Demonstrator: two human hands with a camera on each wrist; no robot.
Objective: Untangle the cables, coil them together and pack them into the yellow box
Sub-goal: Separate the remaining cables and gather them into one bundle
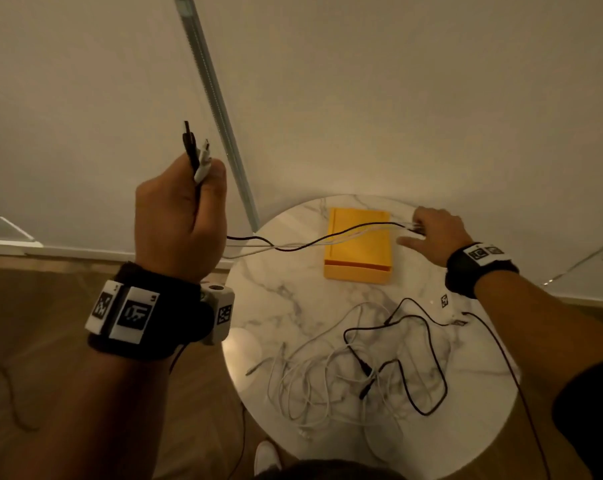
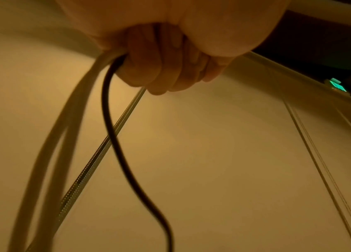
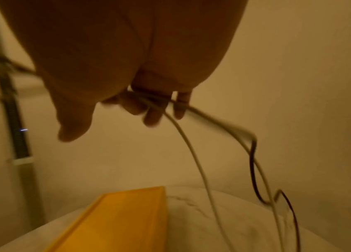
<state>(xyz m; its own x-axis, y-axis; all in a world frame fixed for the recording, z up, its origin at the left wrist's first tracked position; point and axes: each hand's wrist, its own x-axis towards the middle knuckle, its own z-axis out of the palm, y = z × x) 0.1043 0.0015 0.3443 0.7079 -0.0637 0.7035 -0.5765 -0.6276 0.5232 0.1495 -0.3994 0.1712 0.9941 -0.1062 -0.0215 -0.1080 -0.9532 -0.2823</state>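
My left hand [image 1: 186, 209] is raised left of the table, its fist gripping a bundle of black and white cable ends [image 1: 196, 150] whose plugs stick up above the knuckles. In the left wrist view the cables [image 2: 105, 119] hang down from the curled fingers [image 2: 170, 73]. They stretch rightward as a span [image 1: 327, 239] over the yellow box [image 1: 359, 265] to my right hand [image 1: 431, 233], whose fingers [image 3: 155, 109] curl round them beyond the box [image 3: 122, 221]. A loose tangle of white and black cables [image 1: 362, 368] lies on the near half of the table.
The round marble table [image 1: 286, 292] stands against a pale wall. A slim metal rail [image 1: 217, 109] leans on the wall behind my left hand. Wooden floor [image 1: 51, 375] lies to the left, with a thin cord on it. A small marker tag [image 1: 444, 301] sits near my right wrist.
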